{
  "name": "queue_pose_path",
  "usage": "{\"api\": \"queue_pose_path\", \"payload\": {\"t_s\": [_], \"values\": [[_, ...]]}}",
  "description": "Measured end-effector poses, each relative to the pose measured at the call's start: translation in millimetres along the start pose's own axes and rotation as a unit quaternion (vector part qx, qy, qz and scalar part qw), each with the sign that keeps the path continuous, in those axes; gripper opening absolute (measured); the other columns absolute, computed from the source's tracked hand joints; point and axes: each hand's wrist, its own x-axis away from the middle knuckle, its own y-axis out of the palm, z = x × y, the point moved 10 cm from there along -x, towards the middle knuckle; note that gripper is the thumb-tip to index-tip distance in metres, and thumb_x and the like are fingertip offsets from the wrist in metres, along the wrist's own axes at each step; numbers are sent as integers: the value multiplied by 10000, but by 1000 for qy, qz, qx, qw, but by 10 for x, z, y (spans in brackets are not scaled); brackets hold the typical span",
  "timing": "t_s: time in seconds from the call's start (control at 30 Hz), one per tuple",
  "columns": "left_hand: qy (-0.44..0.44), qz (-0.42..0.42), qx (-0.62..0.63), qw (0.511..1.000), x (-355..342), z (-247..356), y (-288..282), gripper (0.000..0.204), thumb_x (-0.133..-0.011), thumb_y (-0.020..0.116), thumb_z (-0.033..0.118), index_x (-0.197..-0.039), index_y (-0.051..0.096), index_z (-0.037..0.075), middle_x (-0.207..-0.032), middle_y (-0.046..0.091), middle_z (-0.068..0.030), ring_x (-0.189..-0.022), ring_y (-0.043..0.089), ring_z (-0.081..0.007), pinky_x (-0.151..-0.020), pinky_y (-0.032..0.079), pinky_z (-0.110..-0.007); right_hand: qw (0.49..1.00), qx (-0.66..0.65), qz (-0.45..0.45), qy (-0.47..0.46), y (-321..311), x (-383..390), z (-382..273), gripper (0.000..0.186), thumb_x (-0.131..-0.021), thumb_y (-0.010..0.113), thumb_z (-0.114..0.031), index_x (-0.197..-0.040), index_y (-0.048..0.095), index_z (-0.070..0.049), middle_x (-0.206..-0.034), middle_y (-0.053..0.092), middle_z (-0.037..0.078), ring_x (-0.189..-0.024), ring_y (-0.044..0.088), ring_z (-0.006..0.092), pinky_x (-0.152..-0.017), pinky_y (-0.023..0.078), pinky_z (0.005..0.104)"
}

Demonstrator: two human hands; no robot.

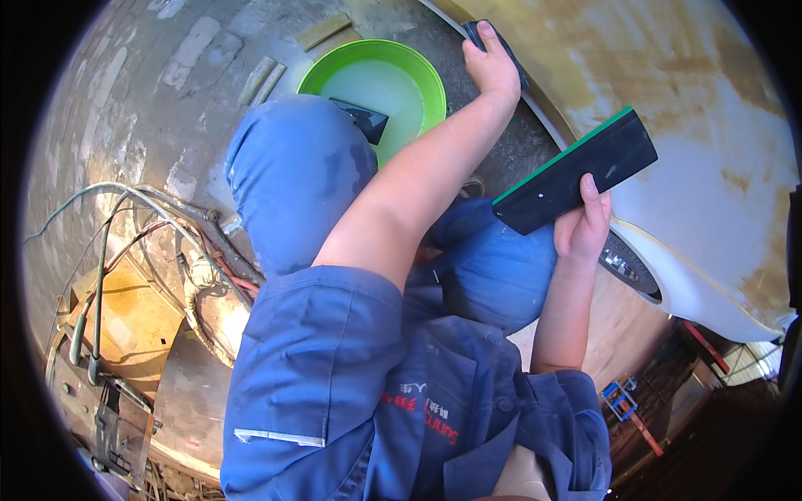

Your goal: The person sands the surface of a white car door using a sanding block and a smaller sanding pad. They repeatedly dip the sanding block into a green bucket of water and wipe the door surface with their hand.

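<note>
My left hand [493,68] reaches across to the far side and grips a small dark block [520,73] at the lower edge of a car body panel [652,92]. The panel is whitish with yellow-brown patches. In my right hand [585,225] is a long black sanding block [576,175] with a green layer along its far edge, tilted in front of the panel. My thumb lies on its black face; the other fingers are mostly hidden behind it. Beyond my left knee, a bright green basin [434,83] holds cloudy water, with a dark angular piece [368,121] partly hidden by the knee.
A car wheel [626,263] shows right of my right wrist. Cables and hoses [167,213] tangle on the left, beside a yellowish board [138,326]. Bar-shaped pieces [263,81] lie on the worn floor near the basin. A red and blue stand [626,409] is at lower right.
</note>
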Motion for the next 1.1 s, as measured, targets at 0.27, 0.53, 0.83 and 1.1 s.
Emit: {"api": "queue_pose_path", "payload": {"t_s": [0.27,0.53,0.83,1.1], "values": [[-38,-29,-4,999,71,-43,26,629,-1029,517,591,-1034,563,-36,-961,694,-225,-913,673,-373,-869,503,-484,1000,6,3,-4,-9,3,20,412,-1026,596,-96,-1424,505,-37,-1350,635,94,-1245,601,212,-1104,433,376],[-50,-25,10,998,72,-41,20,644,-1022,523,608,-1017,572,-34,-967,700,-206,-920,677,-337,-877,506,-469,999,29,28,2,-38,0,21,410,-1029,593,-104,-1424,505,-34,-1352,632,85,-1245,598,207,-1105,429,368],[-50,-15,42,998,68,-19,0,625,-1039,515,582,-1011,575,-39,-945,706,-183,-879,680,-298,-844,524,-438,999,47,17,-19,-45,-6,27,411,-1022,601,-93,-1418,515,-28,-1343,638,82,-1232,605,197,-1104,431,368],[-105,-38,0,994,135,-77,-4,633,-1036,516,586,-1002,583,-43,-958,707,-185,-884,683,-287,-831,530,-431,999,45,7,-25,-38,-2,47,405,-1021,600,-83,-1415,521,-29,-1329,647,77,-1217,612,192,-1091,438,358]]}}
